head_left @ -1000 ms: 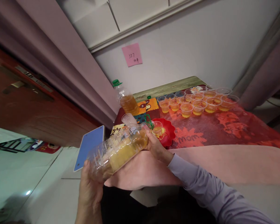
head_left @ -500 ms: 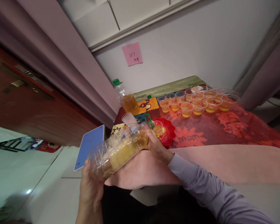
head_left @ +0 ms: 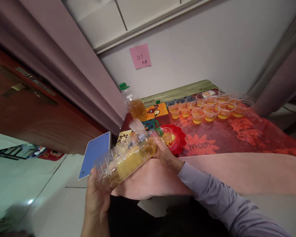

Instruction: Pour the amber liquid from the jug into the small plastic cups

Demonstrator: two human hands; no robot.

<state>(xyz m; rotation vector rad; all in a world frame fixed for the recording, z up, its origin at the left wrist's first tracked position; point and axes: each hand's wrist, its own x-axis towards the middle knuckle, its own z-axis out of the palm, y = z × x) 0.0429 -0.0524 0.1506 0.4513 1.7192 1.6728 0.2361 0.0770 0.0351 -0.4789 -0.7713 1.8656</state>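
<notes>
A large clear plastic bottle [head_left: 128,159] with yellowish liquid lies tilted in my two hands, its neck toward the red scalloped plate [head_left: 179,140]. My left hand [head_left: 97,192] grips the bottle's base. Around the bottle near its neck, my right hand [head_left: 164,153] is closed. A clear plastic cup [head_left: 167,135] with a little liquid stands on the plate, just by the bottle's mouth. The green handle ring [head_left: 158,128] shows at the neck. Behind the bottle are stacked clear cups [head_left: 137,125], partly hidden by it.
A second bottle [head_left: 136,107] with a green cap and amber liquid stands at the back left. Rows of clear cups [head_left: 210,112], several holding yellow liquid, fill the back right of the table. A loose green cap [head_left: 158,102] lies near the wall. A blue stool [head_left: 95,154] stands at left.
</notes>
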